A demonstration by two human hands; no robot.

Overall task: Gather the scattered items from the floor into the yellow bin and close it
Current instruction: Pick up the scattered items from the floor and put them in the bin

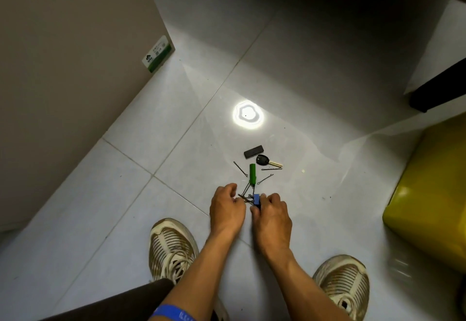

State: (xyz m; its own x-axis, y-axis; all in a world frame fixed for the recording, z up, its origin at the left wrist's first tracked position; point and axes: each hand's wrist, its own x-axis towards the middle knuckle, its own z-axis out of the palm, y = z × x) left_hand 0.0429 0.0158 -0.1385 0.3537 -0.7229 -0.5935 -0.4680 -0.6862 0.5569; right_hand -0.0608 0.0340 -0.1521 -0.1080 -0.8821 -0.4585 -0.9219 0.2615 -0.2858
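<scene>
head view shows the gathering step under way: the right hand (271, 213) pinches a small blue item (257, 200), the left hand (227, 209) curls around a bundle of hairpins (245, 197), and next both likely carry them to the yellow bin (428, 194), well apart at right
</scene>
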